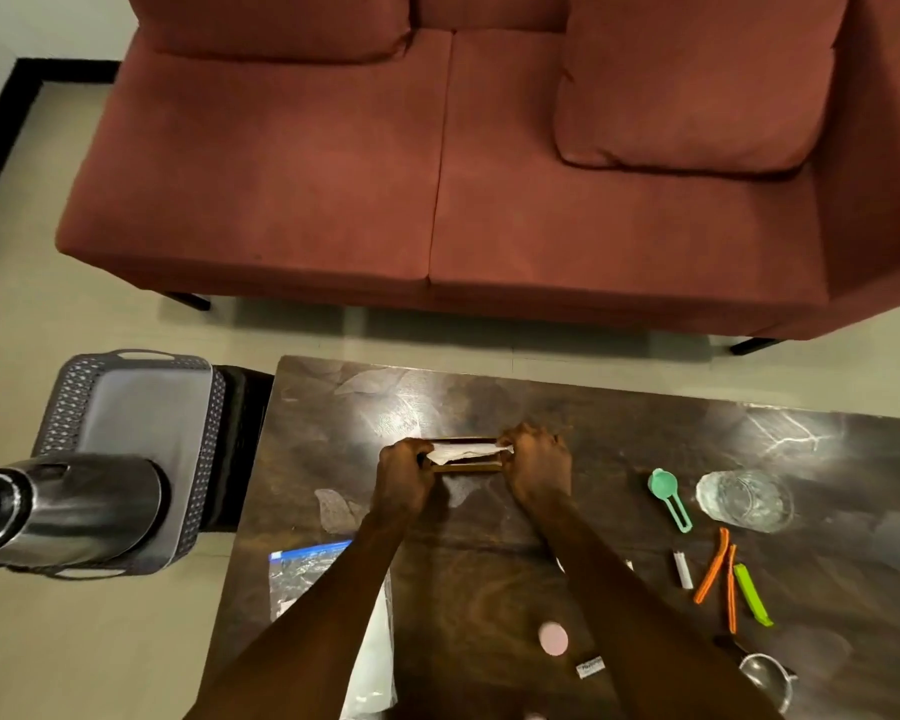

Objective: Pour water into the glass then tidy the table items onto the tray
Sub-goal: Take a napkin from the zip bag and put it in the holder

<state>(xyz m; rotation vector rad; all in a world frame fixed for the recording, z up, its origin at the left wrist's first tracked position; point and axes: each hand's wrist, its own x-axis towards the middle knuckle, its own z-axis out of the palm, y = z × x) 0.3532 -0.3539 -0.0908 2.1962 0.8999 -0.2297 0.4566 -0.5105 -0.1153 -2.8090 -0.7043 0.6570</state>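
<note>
- I see both hands meeting on a flat, brown, wood-coloured rectangular holder with white tissue in it (466, 454), lying near the middle of the dark marbled surface (593, 423). The left hand (404, 472) grips its left end with curled fingers, the right hand (536, 459) its right end. My fingers cover both ends, so I cannot tell its full outline.
- The clear drinking glass (744, 498) stands to the right, well apart from the hands. I cannot tell how much water it holds.
- Just left of the glass lies a mint-green plastic scoop (668, 496). Nearer me lie two orange clips (718, 574), a lime-green clip (752, 595) and a small white stick-like item (682, 569) too small to identify.
- A pink round disc (553, 638) sits between my forearms. A metal strainer-like piece (765, 678) is cut off at the bottom edge.
- A clear plastic bag with a blue strip (302, 569) is partly hidden under my left arm.
- The grey perforated plastic tray (63, 402) rests on a dark stool left of the surface, with a steel jug (74, 504) on it, cut off by the left edge.
- A reddish-brown sofa (437, 174) stands beyond.
</note>
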